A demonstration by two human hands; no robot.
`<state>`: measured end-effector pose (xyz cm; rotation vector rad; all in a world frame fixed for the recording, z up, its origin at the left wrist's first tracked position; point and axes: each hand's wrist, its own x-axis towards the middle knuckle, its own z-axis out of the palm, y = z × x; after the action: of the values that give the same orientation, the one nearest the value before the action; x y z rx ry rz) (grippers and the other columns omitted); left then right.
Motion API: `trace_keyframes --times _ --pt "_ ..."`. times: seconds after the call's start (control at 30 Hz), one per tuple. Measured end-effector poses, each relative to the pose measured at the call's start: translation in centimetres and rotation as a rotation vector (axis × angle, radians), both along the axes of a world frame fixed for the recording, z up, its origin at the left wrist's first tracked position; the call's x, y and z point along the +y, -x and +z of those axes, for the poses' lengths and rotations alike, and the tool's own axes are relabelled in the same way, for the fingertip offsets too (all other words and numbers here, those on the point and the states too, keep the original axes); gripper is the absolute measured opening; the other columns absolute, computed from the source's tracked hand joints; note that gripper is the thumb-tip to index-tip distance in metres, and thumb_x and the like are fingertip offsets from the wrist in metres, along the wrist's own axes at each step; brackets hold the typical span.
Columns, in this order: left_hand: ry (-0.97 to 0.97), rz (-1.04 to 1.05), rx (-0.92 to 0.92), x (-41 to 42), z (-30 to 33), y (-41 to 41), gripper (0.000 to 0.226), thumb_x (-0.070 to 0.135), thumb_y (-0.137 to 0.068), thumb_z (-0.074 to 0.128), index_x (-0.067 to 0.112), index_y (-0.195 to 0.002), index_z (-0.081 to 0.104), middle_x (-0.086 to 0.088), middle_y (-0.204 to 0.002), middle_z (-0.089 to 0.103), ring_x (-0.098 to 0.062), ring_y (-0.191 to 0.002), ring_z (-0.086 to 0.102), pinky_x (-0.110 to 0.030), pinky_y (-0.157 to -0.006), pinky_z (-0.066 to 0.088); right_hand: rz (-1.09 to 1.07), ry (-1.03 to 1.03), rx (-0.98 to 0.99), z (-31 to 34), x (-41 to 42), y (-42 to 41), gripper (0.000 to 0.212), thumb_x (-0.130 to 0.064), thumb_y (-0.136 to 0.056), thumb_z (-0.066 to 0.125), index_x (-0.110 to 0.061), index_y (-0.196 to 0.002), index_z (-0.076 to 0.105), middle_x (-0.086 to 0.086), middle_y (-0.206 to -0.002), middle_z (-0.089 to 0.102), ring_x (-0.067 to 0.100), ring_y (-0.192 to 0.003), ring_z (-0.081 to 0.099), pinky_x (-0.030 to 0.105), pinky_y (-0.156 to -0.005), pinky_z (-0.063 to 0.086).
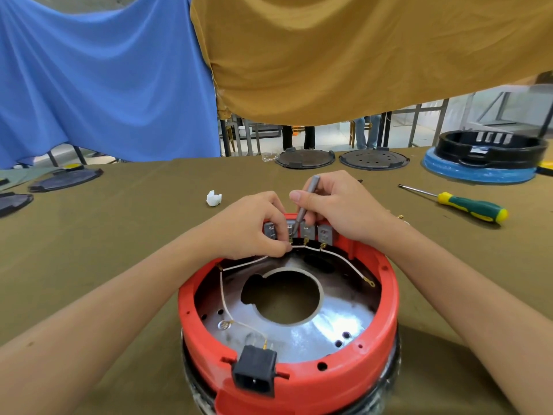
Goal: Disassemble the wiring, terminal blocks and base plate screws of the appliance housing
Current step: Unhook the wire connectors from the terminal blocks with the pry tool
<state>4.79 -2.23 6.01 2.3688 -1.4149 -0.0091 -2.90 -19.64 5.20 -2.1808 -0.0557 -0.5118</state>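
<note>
A red round appliance housing [386, 298] stands upside down at the table's near edge, its shiny metal base plate [302, 333] showing a large hole. White wiring [223, 292] runs along the inside to several grey terminal blocks [324, 235] at the far rim. My left hand [254, 226] pinches the white wire at a brass connector below the blocks. My right hand [338, 208] grips a thin grey metal tool [305, 202], its tip pressed at the second block. A black power socket [254, 372] sits on the near rim.
A green-and-yellow screwdriver [469, 206] lies right of my hands. A crumpled white tissue [214, 198] is to the left. Black round lids [305, 158] line the far edge, with a black-and-blue housing [484, 157] far right. Blue and ochre cloths hang behind.
</note>
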Motion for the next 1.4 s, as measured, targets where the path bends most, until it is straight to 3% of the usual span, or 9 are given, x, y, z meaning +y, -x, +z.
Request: trace_keyframes --times 0.2,0.37,0.57,0.73,0.8,0.93,1.07,1.23,1.4 --pt "0.008 0.002 0.001 0.01 0.07 0.14 0.009 0.025 -0.079 0.078 0.021 -0.072 0.075 0.013 -0.098 0.051 0.000 -0.091 0.053 -0.016 -0.082 0.040 -0.016 0.131 -0.083 0.01 0.30 0.44 0.026 -0.035 -0.096 0.065 -0.027 -0.071 0.065 -0.011 -0.062 0.070 0.012 -0.060 0.065 0.031 -0.063 0.051" --pt "0.007 -0.002 -0.014 -0.03 -0.01 0.05 0.008 0.025 -0.078 0.078 0.022 -0.071 0.075 0.011 -0.100 0.053 0.001 -0.093 0.052 -0.007 -0.079 0.036 0.008 0.055 -0.041 -0.03 0.01 -0.01 0.028 -0.034 -0.096 0.064 -0.022 -0.072 0.066 -0.006 -0.060 0.069 0.002 -0.053 0.057 0.028 -0.062 0.046" --pt "0.012 -0.011 0.006 0.06 0.01 0.03 0.008 0.025 -0.077 0.079 0.025 -0.070 0.075 0.013 -0.099 0.053 0.002 -0.093 0.053 -0.011 -0.081 0.039 0.021 -0.064 0.028 -0.06 -0.31 -0.41 0.030 -0.033 -0.097 0.065 -0.013 -0.075 0.068 -0.004 -0.056 0.065 0.003 -0.051 0.055 0.024 -0.061 0.043" --pt "0.013 0.003 -0.003 -0.04 0.03 0.05 0.008 0.022 -0.077 0.078 0.024 -0.070 0.075 0.015 -0.094 0.050 0.004 -0.089 0.051 -0.008 -0.078 0.037 -0.001 0.180 0.046 0.18 0.27 -0.19 0.041 -0.043 -0.093 0.066 -0.006 -0.076 0.068 0.006 -0.064 0.068 0.009 -0.051 0.052 0.029 -0.057 0.046" --pt "0.014 0.002 -0.004 -0.02 0.03 0.07 0.008 0.023 -0.077 0.078 0.024 -0.070 0.075 0.015 -0.095 0.050 0.004 -0.089 0.051 -0.008 -0.078 0.037 0.007 0.154 0.003 0.14 0.32 0.16 0.035 -0.040 -0.093 0.065 -0.010 -0.074 0.068 0.001 -0.062 0.068 0.009 -0.054 0.057 0.033 -0.062 0.050" --pt "0.006 0.004 0.000 -0.01 0.02 0.06 0.009 0.026 -0.078 0.078 0.025 -0.070 0.074 0.012 -0.102 0.053 0.000 -0.094 0.052 -0.014 -0.084 0.039 -0.009 0.058 -0.088 -0.04 0.04 0.35 0.028 -0.034 -0.095 0.065 -0.019 -0.072 0.067 -0.009 -0.057 0.066 0.003 -0.053 0.057 0.029 -0.062 0.049" --pt "0.017 0.002 0.006 -0.07 0.01 0.10 0.012 0.025 -0.078 0.079 0.027 -0.067 0.073 0.012 -0.100 0.052 0.000 -0.092 0.053 -0.019 -0.085 0.040 -0.001 0.085 -0.083 -0.08 0.12 0.34 0.026 -0.032 -0.095 0.066 -0.022 -0.071 0.067 -0.007 -0.061 0.069 0.015 -0.059 0.064 0.034 -0.065 0.051" --pt "0.018 0.014 0.018 -0.12 -0.10 -0.01 0.013 0.027 -0.075 0.079 0.025 -0.064 0.073 0.012 -0.102 0.053 -0.008 -0.096 0.056 -0.033 -0.089 0.044 0.008 0.057 -0.064 0.02 0.09 0.26 0.026 -0.031 -0.095 0.066 -0.021 -0.071 0.067 -0.007 -0.058 0.067 0.004 -0.053 0.056 0.032 -0.063 0.049" --pt "0.106 0.063 0.064 -0.07 -0.12 -0.23 0.022 0.028 -0.077 0.068 0.020 -0.056 0.064 0.014 -0.100 0.059 -0.005 -0.088 0.059 -0.036 -0.088 0.048 -0.007 0.013 -0.112 -0.07 0.06 0.52 0.027 -0.032 -0.095 0.066 -0.017 -0.073 0.068 -0.003 -0.058 0.068 0.004 -0.053 0.058 0.028 -0.063 0.049"
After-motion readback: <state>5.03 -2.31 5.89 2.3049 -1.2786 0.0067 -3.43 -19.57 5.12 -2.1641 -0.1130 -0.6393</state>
